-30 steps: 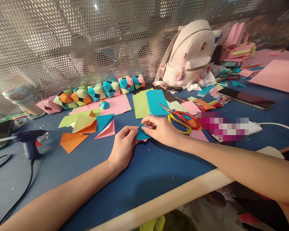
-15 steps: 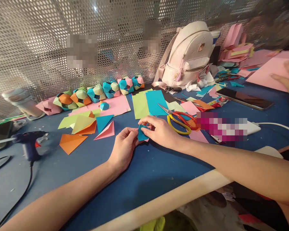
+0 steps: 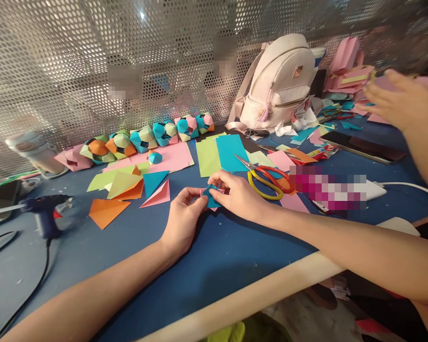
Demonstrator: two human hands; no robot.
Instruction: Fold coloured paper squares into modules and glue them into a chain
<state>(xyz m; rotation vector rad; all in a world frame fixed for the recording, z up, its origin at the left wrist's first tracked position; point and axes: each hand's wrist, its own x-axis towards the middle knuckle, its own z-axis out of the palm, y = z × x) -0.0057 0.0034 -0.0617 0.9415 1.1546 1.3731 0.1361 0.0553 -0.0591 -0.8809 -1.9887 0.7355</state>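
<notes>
Between my two hands is a small piece of folded paper (image 3: 212,198), blue on top with pink edges showing. My left hand (image 3: 185,213) pinches its left side between thumb and fingers. From the right, my right hand (image 3: 237,195) grips the other side, its thumb lying on the blue face. Left of my hands lie a folded pink paper piece (image 3: 157,195), a blue one (image 3: 154,182) and an orange one (image 3: 109,213). Scissors with red and yellow handles (image 3: 267,180) rest just beyond my right hand.
A row of folded paper balls (image 3: 142,137) lines the mesh wall. At the left stand a glue gun (image 3: 44,213) and a bottle (image 3: 37,154). A backpack (image 3: 278,85), a phone (image 3: 364,147) and another person's hand (image 3: 395,102) are at the right.
The folded paper has turned slightly in my fingers, and more pink shows around the blue. The other person's hand has lifted and moved left, off the pink sheet.
</notes>
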